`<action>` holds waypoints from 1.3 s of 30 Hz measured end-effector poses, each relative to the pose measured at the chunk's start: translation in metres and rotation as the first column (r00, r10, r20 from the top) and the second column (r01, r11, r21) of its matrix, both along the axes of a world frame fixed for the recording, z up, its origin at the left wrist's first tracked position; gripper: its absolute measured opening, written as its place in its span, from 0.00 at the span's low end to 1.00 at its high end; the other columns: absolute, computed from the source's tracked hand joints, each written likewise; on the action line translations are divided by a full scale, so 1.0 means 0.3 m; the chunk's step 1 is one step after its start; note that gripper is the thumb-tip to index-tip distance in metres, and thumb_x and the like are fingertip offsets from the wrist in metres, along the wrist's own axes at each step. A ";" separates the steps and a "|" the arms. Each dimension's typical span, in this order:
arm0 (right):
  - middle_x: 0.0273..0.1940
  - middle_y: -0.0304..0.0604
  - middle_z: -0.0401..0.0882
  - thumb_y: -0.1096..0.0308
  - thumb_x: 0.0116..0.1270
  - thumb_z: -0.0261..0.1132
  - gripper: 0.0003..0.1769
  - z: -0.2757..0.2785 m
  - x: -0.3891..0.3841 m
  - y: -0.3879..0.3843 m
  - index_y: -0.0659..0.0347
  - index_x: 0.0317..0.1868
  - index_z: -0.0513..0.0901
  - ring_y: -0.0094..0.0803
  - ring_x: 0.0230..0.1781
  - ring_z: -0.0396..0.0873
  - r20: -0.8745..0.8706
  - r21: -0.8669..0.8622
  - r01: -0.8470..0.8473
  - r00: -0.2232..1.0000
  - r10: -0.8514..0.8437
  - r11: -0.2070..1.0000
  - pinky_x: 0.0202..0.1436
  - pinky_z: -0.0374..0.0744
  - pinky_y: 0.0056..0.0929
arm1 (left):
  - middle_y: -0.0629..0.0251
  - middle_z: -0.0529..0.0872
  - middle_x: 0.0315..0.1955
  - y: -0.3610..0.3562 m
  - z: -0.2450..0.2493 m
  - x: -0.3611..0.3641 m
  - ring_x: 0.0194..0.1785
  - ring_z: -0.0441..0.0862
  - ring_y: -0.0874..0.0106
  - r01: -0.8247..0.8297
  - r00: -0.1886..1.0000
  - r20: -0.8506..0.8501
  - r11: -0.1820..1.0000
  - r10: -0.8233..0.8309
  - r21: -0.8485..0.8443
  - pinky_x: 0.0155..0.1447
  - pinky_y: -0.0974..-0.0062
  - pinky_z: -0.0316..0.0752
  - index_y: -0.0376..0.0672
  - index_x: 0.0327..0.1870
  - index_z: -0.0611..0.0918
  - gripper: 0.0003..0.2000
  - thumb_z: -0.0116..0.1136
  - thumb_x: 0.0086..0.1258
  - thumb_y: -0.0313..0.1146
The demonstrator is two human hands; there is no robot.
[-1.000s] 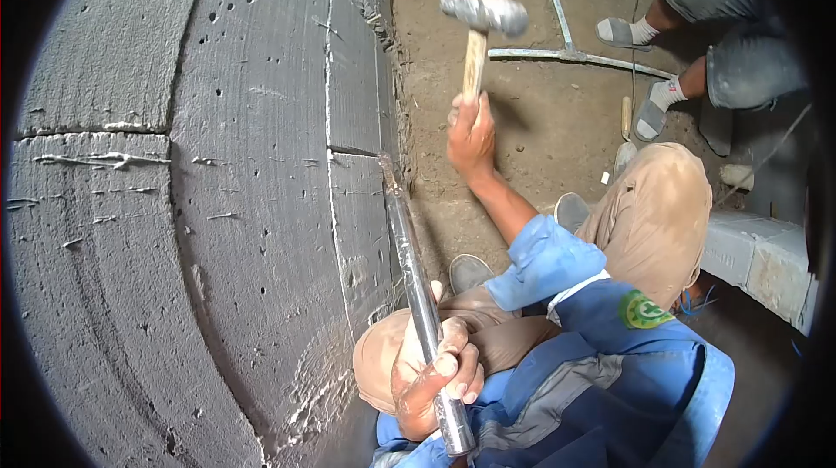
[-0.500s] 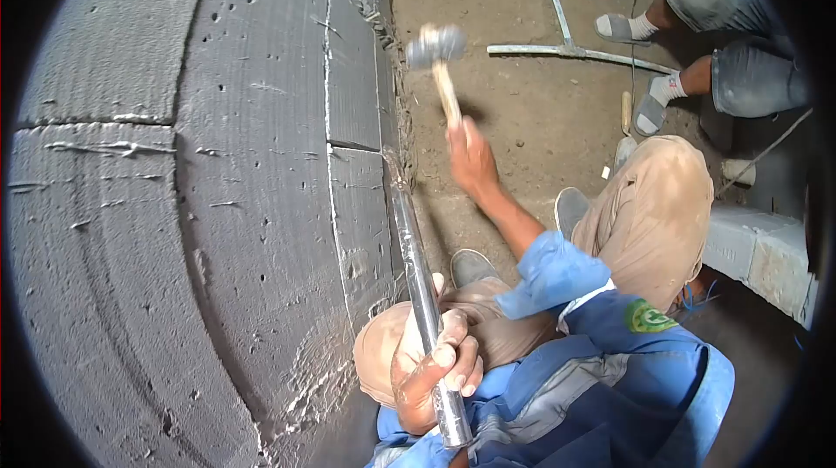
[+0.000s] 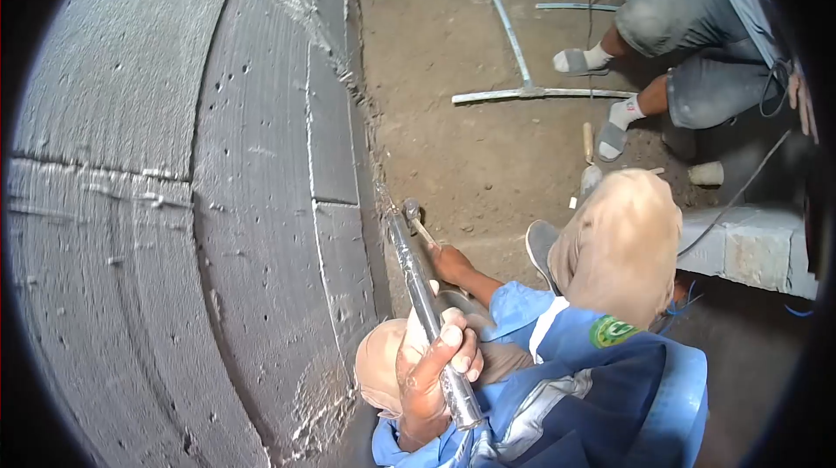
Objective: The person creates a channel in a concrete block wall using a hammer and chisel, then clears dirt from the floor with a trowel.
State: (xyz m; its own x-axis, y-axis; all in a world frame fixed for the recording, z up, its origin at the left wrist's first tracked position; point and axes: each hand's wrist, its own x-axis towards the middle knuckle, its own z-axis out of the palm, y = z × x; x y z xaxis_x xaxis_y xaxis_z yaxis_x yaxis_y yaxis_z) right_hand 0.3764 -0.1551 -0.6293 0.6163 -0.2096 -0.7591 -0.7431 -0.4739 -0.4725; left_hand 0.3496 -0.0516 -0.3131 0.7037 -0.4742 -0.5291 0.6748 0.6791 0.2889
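Note:
My left hand (image 3: 435, 368) is wrapped round a long shiny metal pipe (image 3: 416, 281), its far end close to the foot of the grey block wall (image 3: 270, 207). The pipe slants from the lower middle up to the left, over my bent knee. Beyond it, my right hand (image 3: 453, 266) grips the pale wooden handle of a hammer (image 3: 423, 231). The small dark hammer head (image 3: 412, 206) sits just right of the pipe's far end, low near the dirt floor (image 3: 488, 154).
Pale blue pipes (image 3: 509, 33) joined in a T lie on the floor ahead. A wooden-handled trowel (image 3: 589, 154) lies by my right knee. Another person in shorts (image 3: 723, 59) sits at the upper right, feet on the floor. A light block (image 3: 749, 246) stands at right, a cord across it.
The hammer has come down from raised and blurred beyond the pipe to low beside its far end. My left hand still holds the pipe. The view has shifted, showing more floor ahead.

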 end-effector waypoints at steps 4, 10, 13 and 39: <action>0.40 0.69 0.80 0.43 0.74 0.44 0.34 -0.070 0.071 -0.063 0.68 0.39 0.83 0.65 0.48 0.78 0.131 0.150 0.247 0.955 -0.267 0.957 0.51 0.74 0.55 | 0.64 0.74 0.36 -0.072 -0.056 0.103 0.27 0.71 0.78 0.091 0.993 -0.086 0.995 -0.087 0.047 0.28 0.77 0.74 0.44 0.70 0.60 0.28 0.53 0.70 0.23; 0.28 0.53 0.81 0.41 0.75 0.46 0.33 -0.053 0.479 -0.299 0.65 0.36 0.82 0.44 0.30 0.81 0.290 0.054 0.527 0.805 -0.518 0.848 0.39 0.76 0.46 | 0.67 0.74 0.31 -0.144 -0.167 0.204 0.23 0.74 0.79 0.310 0.950 -0.093 0.941 -0.299 0.139 0.27 0.78 0.74 0.45 0.71 0.57 0.35 0.57 0.64 0.18; 0.18 0.41 0.71 0.40 0.76 0.44 0.31 -0.098 0.680 -0.431 0.62 0.35 0.77 0.34 0.17 0.72 0.339 0.183 0.599 0.706 -0.622 0.780 0.19 0.72 0.35 | 0.71 0.74 0.29 -0.198 -0.274 0.334 0.22 0.74 0.80 0.380 0.908 -0.258 0.909 -0.330 0.173 0.24 0.79 0.73 0.46 0.71 0.58 0.35 0.57 0.64 0.16; 0.22 0.38 0.70 0.39 0.77 0.43 0.33 0.339 2.058 -1.060 0.64 0.44 0.78 0.24 0.18 0.68 0.672 0.686 0.184 0.213 -0.709 0.704 0.22 0.67 0.26 | 0.62 0.72 0.33 -0.769 -0.284 1.222 0.22 0.67 0.75 0.207 0.936 -0.348 0.880 -0.051 0.428 0.26 0.80 0.65 0.38 0.64 0.65 0.25 0.49 0.64 0.31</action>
